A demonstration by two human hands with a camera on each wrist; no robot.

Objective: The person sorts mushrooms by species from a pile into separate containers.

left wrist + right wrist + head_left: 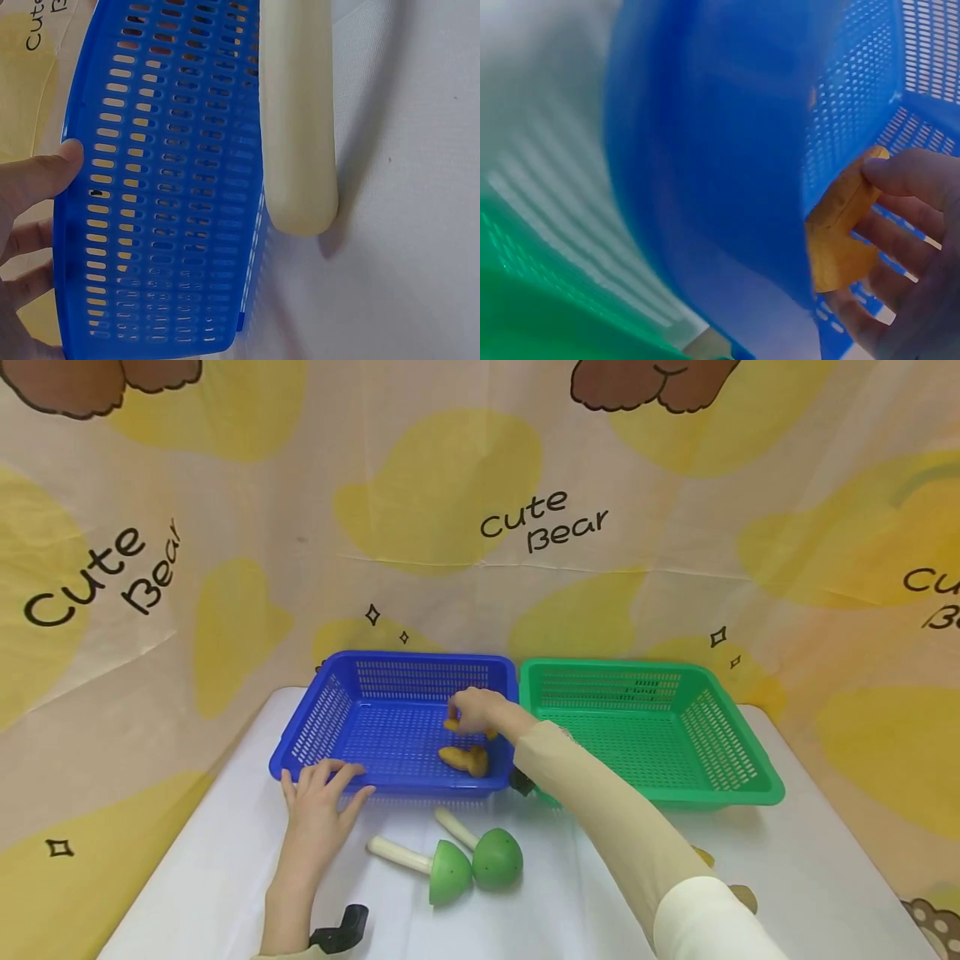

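Note:
My right hand [476, 708] reaches into the right side of the blue basket [390, 785]. It holds a yellow-brown toy mushroom [847, 199] between thumb and fingers; in the head view the hand partly covers it. Another yellow-brown mushroom [465, 760] lies on the basket floor just in front. At the basket's front left corner, my left hand [318, 806] grips the rim, thumb on the outside and fingers over the edge. Two green-capped mushrooms with pale stems, one on the left [450, 872] and one on the right [497, 858], lie in front of the basket.
A green basket [738, 797] stands against the blue one on the right. Partly hidden by my right sleeve, a brownish piece [744, 897] and a yellow piece [703, 856] lie on the white table [555, 910]. A patterned cloth [450, 485] hangs behind.

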